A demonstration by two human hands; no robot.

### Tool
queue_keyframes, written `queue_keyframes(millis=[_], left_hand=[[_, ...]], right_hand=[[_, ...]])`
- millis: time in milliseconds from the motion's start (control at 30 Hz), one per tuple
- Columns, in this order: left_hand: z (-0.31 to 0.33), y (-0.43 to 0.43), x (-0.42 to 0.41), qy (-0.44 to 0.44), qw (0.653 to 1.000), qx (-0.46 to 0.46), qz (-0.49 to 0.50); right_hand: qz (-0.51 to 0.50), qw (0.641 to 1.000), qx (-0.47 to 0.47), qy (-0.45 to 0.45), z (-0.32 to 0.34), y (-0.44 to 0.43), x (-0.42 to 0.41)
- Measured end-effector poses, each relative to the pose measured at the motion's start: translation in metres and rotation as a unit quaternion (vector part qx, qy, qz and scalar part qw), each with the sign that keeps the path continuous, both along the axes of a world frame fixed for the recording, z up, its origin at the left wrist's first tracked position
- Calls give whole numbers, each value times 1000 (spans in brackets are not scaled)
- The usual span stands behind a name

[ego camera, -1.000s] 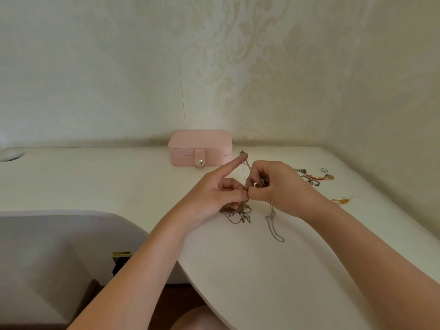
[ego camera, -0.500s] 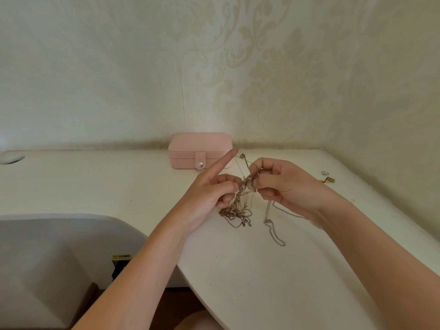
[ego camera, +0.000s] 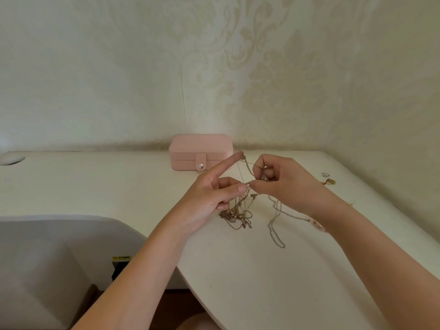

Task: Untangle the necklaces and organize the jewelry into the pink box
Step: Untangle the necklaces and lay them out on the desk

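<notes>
A knot of thin gold and silver necklaces [ego camera: 239,211] hangs between my hands just above the white desk [ego camera: 262,282]. My left hand [ego camera: 212,196] pinches the tangle with thumb and middle finger, and its index finger points straight out with a chain looped over the tip. My right hand [ego camera: 283,184] pinches the same knot from the right, fingers curled. A silver chain loop [ego camera: 275,231] trails down onto the desk. The pink box [ego camera: 200,151] sits shut with its snap fastened, behind my hands against the wall.
A ring [ego camera: 325,174] and a gold piece with red thread [ego camera: 329,181] lie at the right near the wall corner. A pale pendant [ego camera: 317,226] lies under my right wrist. The desk's curved front edge drops off at the lower left, above a grey chair [ego camera: 47,258].
Both hands have lifted the tangle off the desk and drawn slightly apart, stretching the chains. More of the necklaces now hangs in view below my fingers.
</notes>
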State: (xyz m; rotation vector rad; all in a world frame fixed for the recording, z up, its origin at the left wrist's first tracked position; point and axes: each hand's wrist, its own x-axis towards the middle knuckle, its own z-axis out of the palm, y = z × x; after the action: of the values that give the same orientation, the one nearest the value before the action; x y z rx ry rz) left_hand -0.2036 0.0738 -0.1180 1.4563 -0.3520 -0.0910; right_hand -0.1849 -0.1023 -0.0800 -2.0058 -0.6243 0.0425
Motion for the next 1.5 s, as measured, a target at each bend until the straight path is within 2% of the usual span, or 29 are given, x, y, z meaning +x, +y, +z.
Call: queue_keyframes(millis=[167,233,400,567,700,1233,1500], left_hand=[[-2,2,2,0,1000,-5,-24],[-1,3,2,6,999,-14,-35],[-1,4,1,29,996,-41,-68],[-2,3,1,37,997,-15,-66],[-1,3,1,33,998,7,-45],[-1,3,1,18,1000,-5,-16],[0,1,-1,37,998,19,-53]], right_hand=[[-26,996,-47,-72,-2,4,-5],[-30,996,-47,-76,0,4,-6],[-48,997,-41,-40,3,-5,1],[22,994,30,105,2,-9,7],[49,984,58,160,-1,-10,7],[43,977,139,156,-2,-6,3],[18,973,161,163,0,-13,9]])
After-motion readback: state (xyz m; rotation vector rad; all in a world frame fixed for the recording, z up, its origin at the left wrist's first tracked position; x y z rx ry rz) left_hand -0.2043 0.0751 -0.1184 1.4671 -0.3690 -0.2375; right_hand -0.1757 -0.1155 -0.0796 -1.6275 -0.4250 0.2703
